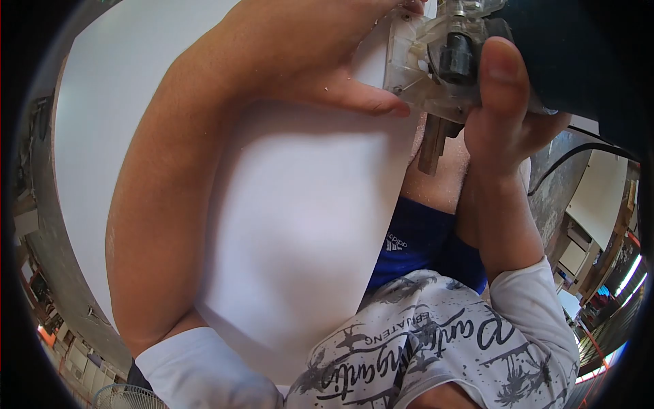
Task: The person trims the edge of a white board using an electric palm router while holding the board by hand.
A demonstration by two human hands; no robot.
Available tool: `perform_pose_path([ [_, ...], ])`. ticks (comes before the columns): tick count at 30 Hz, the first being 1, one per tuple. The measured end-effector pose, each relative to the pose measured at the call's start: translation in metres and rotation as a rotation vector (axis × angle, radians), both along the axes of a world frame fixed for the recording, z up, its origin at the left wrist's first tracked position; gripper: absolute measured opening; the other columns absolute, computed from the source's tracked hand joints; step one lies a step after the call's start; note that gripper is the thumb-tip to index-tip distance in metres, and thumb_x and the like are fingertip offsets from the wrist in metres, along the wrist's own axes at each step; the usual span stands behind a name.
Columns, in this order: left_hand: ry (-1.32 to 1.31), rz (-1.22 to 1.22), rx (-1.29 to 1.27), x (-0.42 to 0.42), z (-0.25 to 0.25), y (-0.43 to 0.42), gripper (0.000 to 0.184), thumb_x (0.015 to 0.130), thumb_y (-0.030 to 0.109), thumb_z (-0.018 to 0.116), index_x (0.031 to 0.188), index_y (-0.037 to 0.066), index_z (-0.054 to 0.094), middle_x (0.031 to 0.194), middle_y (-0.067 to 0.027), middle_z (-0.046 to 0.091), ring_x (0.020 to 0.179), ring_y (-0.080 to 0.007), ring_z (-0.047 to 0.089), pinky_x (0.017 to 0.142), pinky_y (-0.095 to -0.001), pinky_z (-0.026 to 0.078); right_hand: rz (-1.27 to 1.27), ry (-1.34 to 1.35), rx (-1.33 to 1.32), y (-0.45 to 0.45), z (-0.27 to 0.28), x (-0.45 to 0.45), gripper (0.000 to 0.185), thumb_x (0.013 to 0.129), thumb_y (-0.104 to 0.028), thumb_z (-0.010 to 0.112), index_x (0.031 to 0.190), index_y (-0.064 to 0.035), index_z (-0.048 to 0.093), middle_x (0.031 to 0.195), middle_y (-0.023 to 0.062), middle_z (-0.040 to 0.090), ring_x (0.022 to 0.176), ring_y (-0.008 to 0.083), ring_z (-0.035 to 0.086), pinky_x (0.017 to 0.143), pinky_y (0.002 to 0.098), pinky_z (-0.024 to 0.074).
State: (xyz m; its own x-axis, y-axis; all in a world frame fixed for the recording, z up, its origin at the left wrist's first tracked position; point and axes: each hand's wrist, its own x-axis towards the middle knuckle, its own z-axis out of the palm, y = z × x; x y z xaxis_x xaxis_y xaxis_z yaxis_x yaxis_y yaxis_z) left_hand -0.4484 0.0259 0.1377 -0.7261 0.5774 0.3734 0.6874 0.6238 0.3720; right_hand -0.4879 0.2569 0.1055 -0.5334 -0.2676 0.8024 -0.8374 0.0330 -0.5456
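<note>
My right hand [507,112] is wrapped round the dark body of a trim router [562,58], its thumb pointing up along the side. The router has a clear plastic base [409,71], and a metal piece [430,146] sticks out below it. A large white panel [293,204] lies under my left forearm, and the router sits at its right edge. My left hand [327,58] rests on the panel, thumb stretched out to the base's near corner. The top of the frame partly cuts off its other fingers. Pale dust specks cling to my skin.
A black cable [579,153] curves away at the right, near pale boards [596,194] on the grey floor. Below the panel's edge is my leg in blue shorts [415,235]. A fan [122,397] stands at the lower left. Clutter lines both sides.
</note>
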Motion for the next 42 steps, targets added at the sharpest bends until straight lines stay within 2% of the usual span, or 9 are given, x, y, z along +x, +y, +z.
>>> perform_pose_path([
  [6, 0.026, 0.074, -0.143, 0.003, -0.001, 0.005, 0.087, 0.075, 0.057, 0.082, 0.133, -0.003, 0.055, 0.143, -0.0207, 0.055, 0.141, -0.0389, 0.046, 0.119, -0.0658, 0.031, -0.021, 0.011, -0.029, 0.001, -0.015, 0.005, 0.068, 0.086, -0.026, 0.084, 0.135, 0.0023, 0.047, 0.122, 0.0119, 0.061, 0.105, 0.0199, 0.063, 0.092, 0.0329, 0.0511],
  [8, 0.004, 0.075, -0.145, 0.002, 0.001, 0.005, 0.088, 0.075, 0.057, 0.082, 0.134, -0.003, 0.054, 0.143, -0.0206, 0.055, 0.141, -0.0389, 0.046, 0.119, -0.0663, 0.031, 0.103, -0.116, -0.123, 0.008, -0.056, -0.023, 0.068, 0.085, -0.023, 0.085, 0.136, 0.0021, 0.047, 0.122, 0.0118, 0.062, 0.104, 0.0197, 0.064, 0.091, 0.0328, 0.0521],
  [11, -0.02, 0.072, -0.152, 0.0, 0.003, 0.006, 0.089, 0.075, 0.057, 0.082, 0.134, -0.003, 0.054, 0.143, -0.021, 0.054, 0.142, -0.0392, 0.045, 0.119, -0.0665, 0.03, 0.01, 0.002, -0.152, -0.006, -0.034, -0.007, 0.066, 0.084, -0.021, 0.087, 0.134, 0.0016, 0.05, 0.12, 0.0119, 0.063, 0.101, 0.0194, 0.065, 0.09, 0.0333, 0.0538],
  [20, 0.031, 0.051, -0.15, -0.001, 0.005, 0.002, 0.088, 0.077, 0.058, 0.081, 0.133, -0.005, 0.055, 0.144, -0.0249, 0.053, 0.142, -0.0413, 0.044, 0.118, -0.067, 0.031, -0.053, -0.18, -0.051, -0.01, 0.018, 0.023, 0.066, 0.083, -0.038, 0.089, 0.124, 0.0056, 0.059, 0.115, 0.0104, 0.069, 0.101, 0.0181, 0.068, 0.093, 0.0324, 0.0531],
  [23, 0.068, 0.067, -0.03, 0.0, -0.008, 0.0, 0.08, 0.076, 0.049, 0.081, 0.134, -0.001, 0.057, 0.145, -0.0201, 0.055, 0.142, -0.0372, 0.046, 0.121, -0.0592, 0.03, -0.063, -0.231, -0.015, -0.011, 0.021, 0.027, 0.073, 0.083, -0.045, 0.088, 0.126, 0.0061, 0.057, 0.115, 0.0104, 0.069, 0.103, 0.0198, 0.068, 0.093, 0.0341, 0.0536],
  [25, 0.044, 0.094, -0.007, 0.0, -0.011, 0.0, 0.089, 0.065, 0.047, 0.089, 0.133, 0.0, 0.057, 0.147, -0.0162, 0.055, 0.145, -0.0341, 0.044, 0.123, -0.0616, 0.027, -0.084, -0.253, -0.014, -0.012, 0.019, 0.029, 0.078, 0.084, -0.051, 0.085, 0.128, 0.0065, 0.056, 0.116, 0.0113, 0.068, 0.105, 0.0211, 0.067, 0.094, 0.0355, 0.0539],
  [31, -0.033, 0.111, -0.018, 0.001, -0.009, 0.001, 0.086, 0.067, 0.048, 0.088, 0.134, 0.004, 0.058, 0.147, -0.0103, 0.056, 0.147, -0.0315, 0.043, 0.122, -0.0654, 0.025, -0.114, -0.346, -0.006, -0.019, 0.024, 0.034, 0.1, 0.088, -0.073, 0.067, 0.141, 0.0075, 0.04, 0.128, 0.0196, 0.06, 0.115, 0.0261, 0.062, 0.099, 0.0412, 0.0519],
  [36, -0.114, 0.11, 0.013, 0.004, -0.004, 0.0, 0.084, 0.067, 0.046, 0.089, 0.134, 0.007, 0.058, 0.145, -0.0054, 0.058, 0.147, -0.0297, 0.043, 0.123, -0.0648, 0.024, -0.048, -0.315, 0.138, 0.001, 0.028, 0.029, 0.106, 0.086, -0.074, 0.069, 0.147, 0.0041, 0.031, 0.132, 0.0217, 0.055, 0.123, 0.0303, 0.057, 0.107, 0.0469, 0.0463],
  [42, -0.109, 0.12, 0.081, 0.009, -0.007, -0.002, 0.076, 0.068, 0.044, 0.089, 0.128, 0.003, 0.063, 0.133, -0.0062, 0.063, 0.141, -0.0287, 0.048, 0.123, -0.0609, 0.028, 0.128, -0.307, 0.06, 0.009, 0.031, 0.025, 0.099, 0.085, -0.066, 0.074, 0.145, 0.0051, 0.039, 0.133, 0.0225, 0.055, 0.118, 0.0318, 0.063, 0.104, 0.0402, 0.0505],
])
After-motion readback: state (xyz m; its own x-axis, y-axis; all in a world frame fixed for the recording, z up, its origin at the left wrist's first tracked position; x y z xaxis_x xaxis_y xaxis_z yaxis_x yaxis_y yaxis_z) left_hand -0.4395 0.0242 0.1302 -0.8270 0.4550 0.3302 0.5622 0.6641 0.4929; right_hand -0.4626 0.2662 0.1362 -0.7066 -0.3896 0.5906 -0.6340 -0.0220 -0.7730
